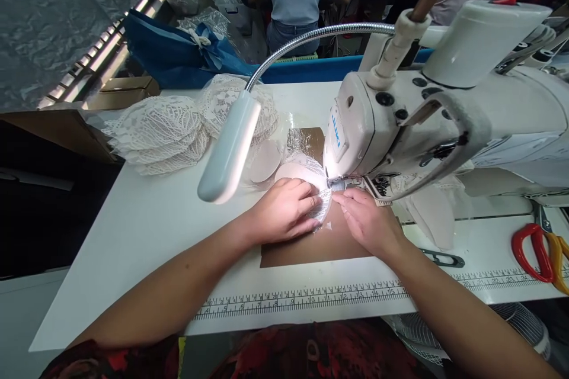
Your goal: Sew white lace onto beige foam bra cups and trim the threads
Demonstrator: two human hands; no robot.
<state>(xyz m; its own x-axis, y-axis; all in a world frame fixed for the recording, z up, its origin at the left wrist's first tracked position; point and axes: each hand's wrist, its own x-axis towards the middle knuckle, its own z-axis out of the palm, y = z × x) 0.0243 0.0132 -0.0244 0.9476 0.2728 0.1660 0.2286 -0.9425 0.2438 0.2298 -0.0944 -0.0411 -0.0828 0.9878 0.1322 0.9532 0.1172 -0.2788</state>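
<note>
Centre frame, my left fingers (pixel 307 206), loosely spread, should keep the lace piece (pixel 307 167) flat; my right fingers (pixel 349 201), narrow, grip unclear, should guide its edge.

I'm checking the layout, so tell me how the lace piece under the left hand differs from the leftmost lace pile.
The lace piece lies by the sewing machine; the lace pile sits farther left. The left hand rests on the lace piece, while no hand touches the lace pile. The lace pile is thickly layered; the lace piece lies lower. Both are whitish and patterned.
</note>
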